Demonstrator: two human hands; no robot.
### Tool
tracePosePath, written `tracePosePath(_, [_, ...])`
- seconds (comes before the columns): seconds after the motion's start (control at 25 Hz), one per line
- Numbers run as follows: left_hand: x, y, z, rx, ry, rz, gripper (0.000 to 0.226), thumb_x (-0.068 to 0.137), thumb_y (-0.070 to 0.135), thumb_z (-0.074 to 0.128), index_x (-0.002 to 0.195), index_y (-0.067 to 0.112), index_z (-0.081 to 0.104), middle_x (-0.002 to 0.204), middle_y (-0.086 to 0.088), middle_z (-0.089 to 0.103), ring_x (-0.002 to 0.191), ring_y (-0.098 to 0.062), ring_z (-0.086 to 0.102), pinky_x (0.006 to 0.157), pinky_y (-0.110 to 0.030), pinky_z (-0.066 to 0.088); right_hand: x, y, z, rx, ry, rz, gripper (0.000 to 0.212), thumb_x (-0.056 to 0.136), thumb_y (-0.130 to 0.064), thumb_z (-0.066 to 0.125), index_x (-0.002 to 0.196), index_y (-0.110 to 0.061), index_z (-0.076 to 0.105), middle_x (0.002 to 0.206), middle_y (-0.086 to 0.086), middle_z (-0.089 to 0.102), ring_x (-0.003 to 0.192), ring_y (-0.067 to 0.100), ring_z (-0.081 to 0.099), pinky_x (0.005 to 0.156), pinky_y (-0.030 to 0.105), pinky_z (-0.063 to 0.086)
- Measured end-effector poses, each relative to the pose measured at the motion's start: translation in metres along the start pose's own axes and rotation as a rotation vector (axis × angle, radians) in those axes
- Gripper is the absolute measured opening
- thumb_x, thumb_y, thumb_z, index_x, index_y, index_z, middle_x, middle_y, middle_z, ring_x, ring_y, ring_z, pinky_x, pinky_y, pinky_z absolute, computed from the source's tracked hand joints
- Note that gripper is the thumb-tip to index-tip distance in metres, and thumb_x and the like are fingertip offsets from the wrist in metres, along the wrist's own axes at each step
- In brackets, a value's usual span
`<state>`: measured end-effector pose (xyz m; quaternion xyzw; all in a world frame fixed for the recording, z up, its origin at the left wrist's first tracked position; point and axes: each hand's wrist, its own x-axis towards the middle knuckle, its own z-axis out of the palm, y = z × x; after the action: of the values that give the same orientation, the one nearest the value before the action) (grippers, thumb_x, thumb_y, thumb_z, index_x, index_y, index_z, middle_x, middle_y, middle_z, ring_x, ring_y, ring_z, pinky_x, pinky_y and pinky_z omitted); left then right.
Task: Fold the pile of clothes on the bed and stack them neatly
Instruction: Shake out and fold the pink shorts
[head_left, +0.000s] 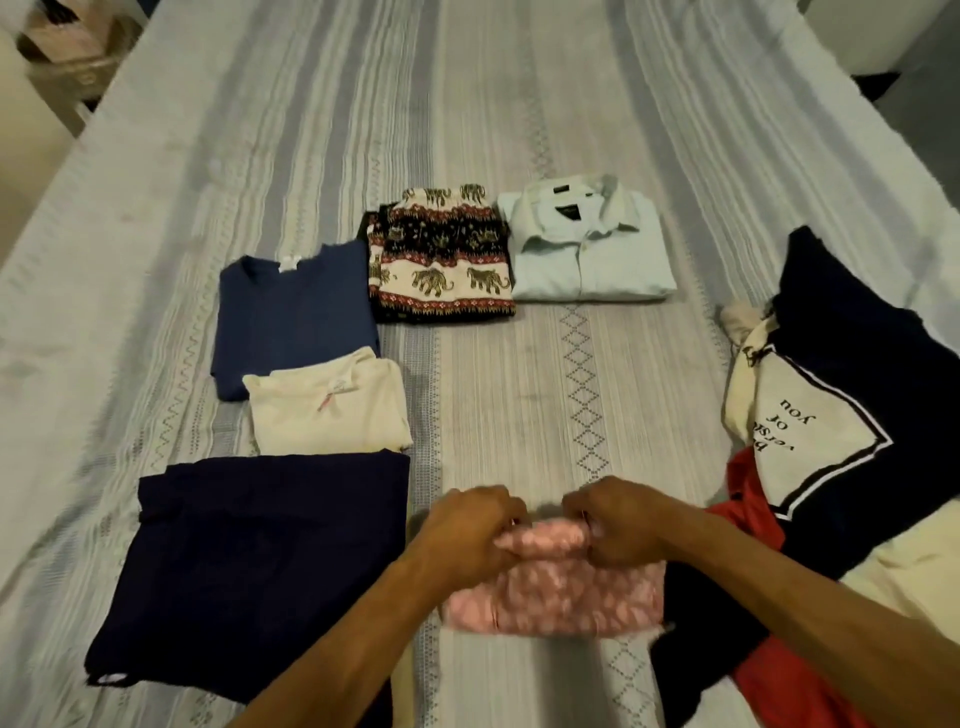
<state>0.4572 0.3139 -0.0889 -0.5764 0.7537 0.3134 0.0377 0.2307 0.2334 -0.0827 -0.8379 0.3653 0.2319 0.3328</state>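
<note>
While both hands pinch its far edge, left hand (470, 530) and right hand (618, 525) fingers clamped, the pink patterned garment (556, 587) lies crosswise. Its body extends toward the person, so the fold likely comes nearward.

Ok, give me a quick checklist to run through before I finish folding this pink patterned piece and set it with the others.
1. Both hands on the pink patterned garment: ok; left hand and right hand pinch its far edge.
2. Fold edges lined up: cannot tell, the hands cover them and the picture is blurred.
3. Bare striped bedspread ahead for setting it down: ok.
4. Folded pieces tidy: ok; the elephant-print trousers and pale blue collared shirt lie flat.
5. Pieces stacked: not ok, mostly side by side; only the cream top overlaps the blue T-shirt.
6. Unfolded pile done: not ok.
</note>
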Motion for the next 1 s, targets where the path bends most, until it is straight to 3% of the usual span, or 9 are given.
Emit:
tracePosePath(0.16, [0.010,-0.010,-0.057,0.152,0.702,0.095,0.029,0.085,0.025,0.081,0.111,0.024,0.070,0.102,0.005,0.062,0.095,-0.020,0.057,0.078,-0.036,0.042,-0.008,-0.006,-0.073,-0.199,0.640,0.018,0.028,0.078,-0.029,0.071,0.100,-0.026,0.055,0.098,-0.005,0.059,0.088,0.019,0.056,0.074,0.038,0.045])
tracePosePath(0.24, [0.019,-0.012,-0.058,0.282,0.888,0.142,0.025,0.086,0.016,0.080,0.108,0.020,0.070,0.102,0.002,0.064,0.093,-0.023,0.057,0.080,-0.037,0.043,-0.006,-0.015,-0.077,-0.377,0.934,0.070,0.032,0.079,-0.016,0.071,0.108,-0.018,0.059,0.106,0.003,0.060,0.094,0.026,0.057,0.081,0.044,0.044])
tracePosePath(0.32, [0.028,-0.018,-0.038,0.351,0.843,0.116,0.038,0.080,0.007,0.080,0.114,0.019,0.068,0.106,-0.002,0.065,0.097,-0.026,0.060,0.085,-0.040,0.048,0.003,-0.018,-0.057,-0.399,0.991,0.116,0.041,0.077,-0.009,0.072,0.117,-0.015,0.060,0.120,0.011,0.060,0.107,0.032,0.057,0.090,0.050,0.044])
tracePosePath(0.44, [0.031,-0.025,0.024,0.288,0.493,-0.036,0.067,0.056,0.000,0.085,0.118,0.023,0.069,0.111,0.002,0.069,0.102,-0.023,0.066,0.081,-0.037,0.055,0.016,0.005,0.006,-0.254,0.766,0.182,0.059,0.069,-0.010,0.077,0.124,-0.021,0.061,0.135,0.011,0.055,0.123,0.035,0.054,0.098,0.058,0.046])
tracePosePath(0.52, [0.024,-0.030,0.055,0.060,0.334,-0.146,0.069,0.061,0.000,0.079,0.123,0.026,0.068,0.120,0.008,0.069,0.108,-0.018,0.066,0.084,-0.034,0.055,0.021,0.013,0.046,-0.032,0.608,0.244,0.062,0.076,-0.014,0.075,0.134,-0.026,0.058,0.142,0.006,0.048,0.127,0.033,0.050,0.098,0.054,0.049])
tracePosePath(0.68, [0.022,-0.044,0.049,-0.357,0.451,-0.182,0.044,0.086,0.027,0.065,0.129,0.029,0.063,0.128,0.014,0.060,0.118,-0.008,0.056,0.102,-0.033,0.050,0.023,0.014,0.054,0.856,0.807,0.485,0.056,0.084,-0.023,0.085,0.132,-0.020,0.055,0.126,0.005,0.055,0.106,0.024,0.059,0.080,0.034,0.050])
tracePosePath(0.8, [0.032,-0.062,0.014,-0.443,0.661,-0.256,0.063,0.083,0.044,0.073,0.139,0.027,0.051,0.135,0.010,0.050,0.124,-0.009,0.047,0.106,-0.029,0.043,0.039,0.035,0.037,1.495,0.655,0.556,0.100,0.041,-0.052,0.102,0.124,-0.016,0.063,0.115,0.010,0.074,0.101,0.029,0.073,0.089,0.045,0.061])
tracePosePath(0.88, [0.050,-0.080,-0.008,-0.430,0.545,-0.292,0.088,0.078,0.057,0.078,0.150,0.026,0.039,0.147,0.006,0.046,0.135,-0.014,0.043,0.114,-0.035,0.039,0.050,0.034,0.024,1.696,0.548,0.466,0.110,0.028,-0.046,0.105,0.124,-0.010,0.065,0.113,0.011,0.078,0.102,0.029,0.076,0.090,0.040,0.063])
tracePosePath(1.0, [0.085,-0.093,-0.028,-0.382,0.235,-0.323,0.117,0.069,0.082,0.072,0.160,0.029,0.023,0.160,0.001,0.040,0.144,-0.025,0.039,0.120,-0.049,0.033,0.062,0.016,0.014,1.868,0.508,0.420,0.085,0.060,-0.013,0.090,0.139,-0.008,0.058,0.119,0.009,0.077,0.106,0.025,0.075,0.086,0.037,0.062])
